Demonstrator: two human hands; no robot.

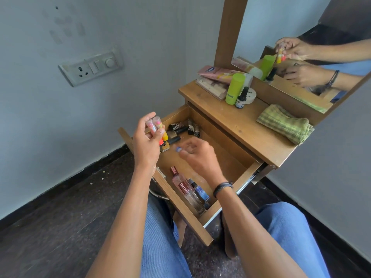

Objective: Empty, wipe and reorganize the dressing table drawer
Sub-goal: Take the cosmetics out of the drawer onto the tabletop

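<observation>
The drawer [181, 207] stands pulled out from the table [241, 127], above the person's lap. The left hand [147, 142] hovers over its far left corner, fingers curled round two small tubes [155, 125] held upright (clear caps, pink and yellow-orange bodies). The right hand [199, 156] is over the middle of the drawer, blurred; a small blue thing [178, 149] sits at its fingertips, but I cannot tell whether they pinch it. Dark bottles [186, 127] lie clustered in the far corner, and perfumes [188, 190] lie side by side near the front. On the table a folded green cloth [285, 123] lies near the mirror [291, 27], well apart from a green tube [234, 88] and a dropper bottle [242, 98].
</observation>
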